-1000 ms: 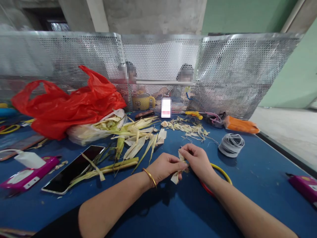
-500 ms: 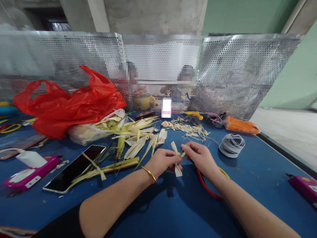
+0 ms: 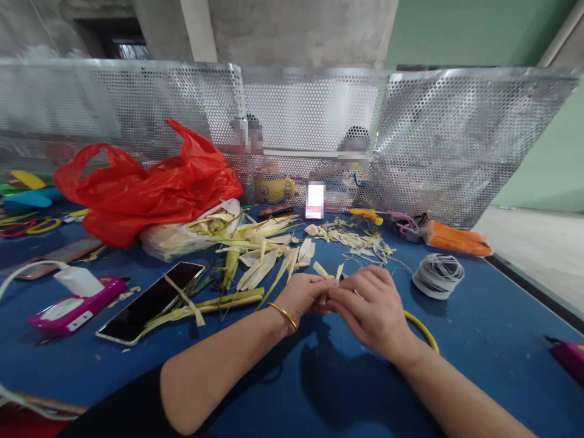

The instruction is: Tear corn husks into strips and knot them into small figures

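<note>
A: Where are we at the hands?
B: The left hand (image 3: 305, 297) is pinching a folded strip of corn husk (image 3: 319, 269), gold bangle (image 3: 283, 317) at the wrist. The right hand (image 3: 376, 307) curls in against it, fingertips mostly hidden, so I can't tell what it grips.
A: What's changed?
B: That right hand has swung over, its back now turned to us! Half a second ago the folded middle showed; now just two pale ends poke up above the fingers. To me, that reads as closer work on the fold.
A: And around them?
B: A curved yellow handle (image 3: 426, 333) just beside the right wrist. Past the fingers, loose husks (image 3: 260, 267) and shredded scraps (image 3: 358, 240); further left, a smartphone (image 3: 150, 304) and a red plastic bag (image 3: 150, 188).
A: Room to move?
B: Tighter ahead and left, I'd say, with husks near. Rightward, the blue surface (image 3: 479, 353) runs past a ball of grey cord (image 3: 438, 277) to its dark edge (image 3: 533, 289). A perforated metal screen (image 3: 456, 134) bounds the far side.
</note>
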The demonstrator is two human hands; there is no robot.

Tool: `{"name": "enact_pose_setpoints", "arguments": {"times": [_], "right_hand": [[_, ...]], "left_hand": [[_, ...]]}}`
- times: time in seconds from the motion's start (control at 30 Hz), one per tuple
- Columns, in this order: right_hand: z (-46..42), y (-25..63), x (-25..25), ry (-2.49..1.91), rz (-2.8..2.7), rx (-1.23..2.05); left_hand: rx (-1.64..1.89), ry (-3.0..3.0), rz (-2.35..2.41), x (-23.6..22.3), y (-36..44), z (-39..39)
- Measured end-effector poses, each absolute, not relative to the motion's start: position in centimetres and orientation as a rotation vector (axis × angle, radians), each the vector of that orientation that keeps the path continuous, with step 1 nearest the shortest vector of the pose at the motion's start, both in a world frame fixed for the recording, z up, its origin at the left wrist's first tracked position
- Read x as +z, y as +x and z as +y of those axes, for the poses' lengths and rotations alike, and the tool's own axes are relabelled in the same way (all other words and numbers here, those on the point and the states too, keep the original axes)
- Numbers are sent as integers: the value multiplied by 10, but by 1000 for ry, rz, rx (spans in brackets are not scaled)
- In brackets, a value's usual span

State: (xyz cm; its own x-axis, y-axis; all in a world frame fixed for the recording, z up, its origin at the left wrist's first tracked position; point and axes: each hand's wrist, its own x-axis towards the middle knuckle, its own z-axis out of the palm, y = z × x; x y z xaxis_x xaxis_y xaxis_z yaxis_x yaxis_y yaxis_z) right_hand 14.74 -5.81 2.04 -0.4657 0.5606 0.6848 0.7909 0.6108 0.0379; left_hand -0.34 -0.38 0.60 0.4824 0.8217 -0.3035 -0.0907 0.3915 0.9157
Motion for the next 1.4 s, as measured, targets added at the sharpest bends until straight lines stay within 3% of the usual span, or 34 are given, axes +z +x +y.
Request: {"name": "enact_pose_setpoints", "arguments": {"times": [0.3, 0.67, 0.8, 0.93, 1.1, 1.4], "right_hand": [[-57, 139, 13, -1060, -2514, -800], [-66, 135, 15, -865, -2472, -690], [-63, 140, 18, -925, -2282, -434], [-55, 148, 18, -1362, -1828, -187], [-45, 148, 7, -1618, -1807, 477], [-42, 154, 9, -1502, -1683, 720]], "left_hand": [[691, 928, 812, 10, -3, -6], [776, 883, 829, 5, -1, -3], [823, 881, 859, 9, -3, 1], [821, 881, 859, 15, -8, 5], [821, 965, 900, 16, -7, 3], [795, 1127, 987, 17, -4, 1]]}}
